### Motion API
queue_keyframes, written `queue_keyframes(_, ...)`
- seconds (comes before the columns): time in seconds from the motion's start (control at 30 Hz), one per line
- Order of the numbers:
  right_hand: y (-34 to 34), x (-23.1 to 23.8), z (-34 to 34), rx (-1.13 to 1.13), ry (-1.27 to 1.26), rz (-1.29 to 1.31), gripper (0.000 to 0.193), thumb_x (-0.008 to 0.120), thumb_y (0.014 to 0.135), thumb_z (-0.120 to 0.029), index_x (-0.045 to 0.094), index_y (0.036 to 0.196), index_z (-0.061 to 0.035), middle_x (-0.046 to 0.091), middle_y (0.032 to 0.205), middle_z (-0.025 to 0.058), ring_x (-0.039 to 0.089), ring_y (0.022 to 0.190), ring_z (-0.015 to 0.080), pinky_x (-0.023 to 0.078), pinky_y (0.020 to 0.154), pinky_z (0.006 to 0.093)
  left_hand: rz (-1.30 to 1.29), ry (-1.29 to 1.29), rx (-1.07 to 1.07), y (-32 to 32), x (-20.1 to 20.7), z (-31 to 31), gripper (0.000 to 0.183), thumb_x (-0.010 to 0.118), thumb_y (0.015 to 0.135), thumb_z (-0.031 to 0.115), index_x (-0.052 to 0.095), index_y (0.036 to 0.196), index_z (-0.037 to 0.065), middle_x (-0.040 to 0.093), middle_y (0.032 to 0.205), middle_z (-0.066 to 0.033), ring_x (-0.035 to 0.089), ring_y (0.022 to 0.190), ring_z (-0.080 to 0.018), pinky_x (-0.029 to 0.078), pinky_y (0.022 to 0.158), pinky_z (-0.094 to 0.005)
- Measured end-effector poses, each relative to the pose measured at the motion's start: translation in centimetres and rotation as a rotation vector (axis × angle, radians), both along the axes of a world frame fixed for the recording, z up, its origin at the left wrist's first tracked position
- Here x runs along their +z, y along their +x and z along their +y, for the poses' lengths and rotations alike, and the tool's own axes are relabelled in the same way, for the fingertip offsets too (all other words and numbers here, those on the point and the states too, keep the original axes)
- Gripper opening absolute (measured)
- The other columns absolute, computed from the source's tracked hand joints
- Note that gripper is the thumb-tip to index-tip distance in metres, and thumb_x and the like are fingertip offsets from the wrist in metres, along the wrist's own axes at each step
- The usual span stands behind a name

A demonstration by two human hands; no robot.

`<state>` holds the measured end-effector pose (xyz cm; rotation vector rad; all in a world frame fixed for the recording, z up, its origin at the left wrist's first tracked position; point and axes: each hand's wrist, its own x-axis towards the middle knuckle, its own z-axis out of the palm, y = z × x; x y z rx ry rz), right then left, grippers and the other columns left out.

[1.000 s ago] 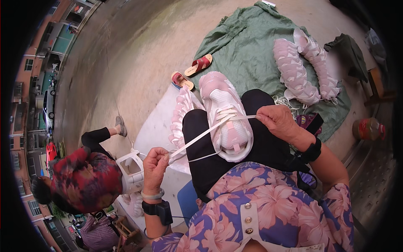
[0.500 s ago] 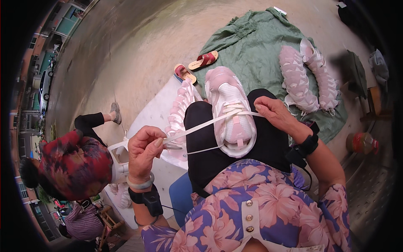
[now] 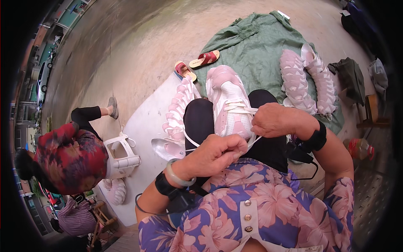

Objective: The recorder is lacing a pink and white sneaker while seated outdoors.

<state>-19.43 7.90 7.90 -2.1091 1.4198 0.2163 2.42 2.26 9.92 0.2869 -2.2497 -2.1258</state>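
Note:
A pink and white sneaker [image 3: 228, 90] rests on my lap, its toe pointing away from me. White shoelace [image 3: 238, 110] crosses its lower eyelets near the tongue. Over the heel end, my left hand [image 3: 220, 153] is closed in a pinch on a lace end. My right hand [image 3: 273, 121], fingers curled together, grips the lace at the shoe's right side. A loose stretch of lace hangs in a curve left of the shoe, over my dark trousers [image 3: 197, 119]. The fingertips of both hands are partly hidden.
A row of nested pink shoes [image 3: 178, 110] lies on a white sheet [image 3: 145, 113] at left. Two more rows [image 3: 294, 80] lie on green cloth [image 3: 247, 42]. Red slippers [image 3: 204, 59], a white stool [image 3: 121, 155], a seated person [image 3: 73, 157] and a plastic bottle [image 3: 360, 149] surround me.
My left hand has moved right and nearer my body, over the shoe's heel. My right hand has come in lower beside the shoe. The lace, stretched taut before, now hangs looser.

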Motion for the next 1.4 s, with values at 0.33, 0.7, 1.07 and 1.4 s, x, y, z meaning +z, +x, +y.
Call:
queue_keyframes(0.33,-0.1,-6.9,0.9,-0.333,-0.55,-0.05,0.017,0.057,0.072,-0.008,0.063,0.086,-0.001,0.061,0.064,0.0079,0.06,0.055,0.0208,0.047,0.05,0.0309,-0.05,0.003,0.061,-1.8,-4.2,0.9,0.012,0.047,0.084,0.001,0.051,0.095,0.003,0.048,0.065,0.001,0.042,0.057,-0.0043,0.037,0.053,-0.0196)
queue_keyframes(0.7,-7.2,5.1,4.0,-0.99,-0.144,-1.017,0.014,0.054,0.082,-0.007,0.062,0.091,-0.0004,0.055,0.062,-0.0018,0.048,0.052,0.0024,0.036,0.047,0.0162,-0.157,-0.247,0.687,9.2,-0.8,-6.7,0.014,0.06,0.079,0.0,0.061,0.093,0.0,0.058,0.082,0.0009,0.051,0.072,-0.0057,0.042,0.067,-0.0191)
queue_keyframes(1.07,-17.3,-1.2,17.2,-0.646,-0.712,-0.128,0.011,0.059,0.078,-0.001,0.06,0.089,-0.0001,0.058,0.073,0.0177,0.058,0.067,0.0334,0.045,0.058,0.0338,-0.438,-0.945,0.81,20.6,-4.3,-9.3,0.011,0.063,0.081,0.011,0.064,0.084,0.001,0.062,0.068,-0.0112,0.06,0.06,-0.0171,0.045,0.056,-0.0276)
queue_keyframes(1.4,-28.2,-6.0,26.1,-0.936,-0.941,0.328,0.016,0.054,0.088,-0.011,0.06,0.1,-0.0016,0.064,0.082,0.0123,0.064,0.075,0.0241,0.049,0.065,0.0288,-0.571,-1.115,1.145,31.9,-3.8,-12.1,0.02,0.05,0.088,0.016,0.056,0.076,0.002,0.05,0.058,-0.0088,0.052,0.05,-0.0171,0.042,0.048,-0.0316)
